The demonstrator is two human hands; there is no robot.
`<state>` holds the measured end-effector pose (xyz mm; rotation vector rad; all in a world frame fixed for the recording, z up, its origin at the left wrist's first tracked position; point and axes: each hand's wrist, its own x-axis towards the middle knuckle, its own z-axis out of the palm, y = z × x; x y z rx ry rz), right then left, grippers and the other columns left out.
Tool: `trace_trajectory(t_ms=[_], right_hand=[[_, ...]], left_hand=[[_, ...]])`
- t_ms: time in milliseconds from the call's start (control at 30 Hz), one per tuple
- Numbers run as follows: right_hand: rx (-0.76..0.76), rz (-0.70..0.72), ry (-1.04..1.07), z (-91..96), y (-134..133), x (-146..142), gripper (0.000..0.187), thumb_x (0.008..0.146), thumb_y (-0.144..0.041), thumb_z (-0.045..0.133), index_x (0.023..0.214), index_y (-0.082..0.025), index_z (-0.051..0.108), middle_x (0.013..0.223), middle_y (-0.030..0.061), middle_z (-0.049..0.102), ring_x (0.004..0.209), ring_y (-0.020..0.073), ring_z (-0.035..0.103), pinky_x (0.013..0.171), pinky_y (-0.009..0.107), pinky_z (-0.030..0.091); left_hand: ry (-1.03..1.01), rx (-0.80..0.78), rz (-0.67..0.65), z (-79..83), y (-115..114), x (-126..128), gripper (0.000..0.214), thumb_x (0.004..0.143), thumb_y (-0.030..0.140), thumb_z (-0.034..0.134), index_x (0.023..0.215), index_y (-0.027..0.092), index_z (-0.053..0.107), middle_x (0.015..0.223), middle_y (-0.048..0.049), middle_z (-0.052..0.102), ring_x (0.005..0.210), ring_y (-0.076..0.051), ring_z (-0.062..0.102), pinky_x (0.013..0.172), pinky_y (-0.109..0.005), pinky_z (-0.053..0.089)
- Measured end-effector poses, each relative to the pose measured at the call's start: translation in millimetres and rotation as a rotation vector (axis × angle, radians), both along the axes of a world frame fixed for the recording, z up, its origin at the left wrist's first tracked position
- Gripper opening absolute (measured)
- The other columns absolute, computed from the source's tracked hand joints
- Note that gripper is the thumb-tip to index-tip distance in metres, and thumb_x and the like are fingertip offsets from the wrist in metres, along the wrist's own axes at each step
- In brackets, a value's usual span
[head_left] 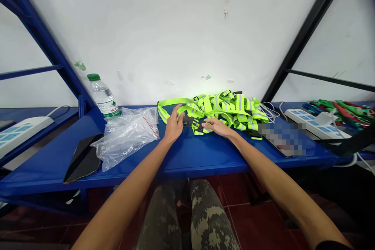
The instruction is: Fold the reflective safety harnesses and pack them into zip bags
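Note:
A heap of neon-yellow reflective straps point(225, 108) with grey bands lies on the blue shelf point(193, 156) against the white wall. My left hand point(173, 125) rests at the heap's left end, its fingers curled on a yellow strap beside a black buckle point(189, 120). My right hand point(216, 126) lies palm down on the straps just right of that buckle, with fingertips pressed onto the strap near it. Both forearms reach in from below.
Clear plastic bags point(129, 134) lie left of my hands, a water bottle point(102, 95) stands behind them, and a dark phone point(83, 158) sits near the front edge. White power strips point(20, 131) point(313, 123) lie on both sides. Green and red straps point(345, 110) are far right.

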<state>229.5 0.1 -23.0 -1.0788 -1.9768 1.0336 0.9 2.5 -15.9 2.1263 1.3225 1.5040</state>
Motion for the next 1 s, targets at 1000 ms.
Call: trace_trajectory(t_ms=[1000], right_hand=[[-0.051,0.064,-0.036,7.3,-5.4,4.7,0.049,0.080,-0.064,0.058,0.070,-0.017,0.052,0.063,-0.0049,0.037,0.059,0.0093,0.031,0.057,0.026,0.021]], left_hand=[[-0.090,-0.105,-0.123,-2.8,3.6,1.1,0.042,0.095,0.036,0.049,0.134,0.018,0.049,0.064,0.0046,0.039,0.058,-0.012,0.041,0.060,-0.025,0.033]])
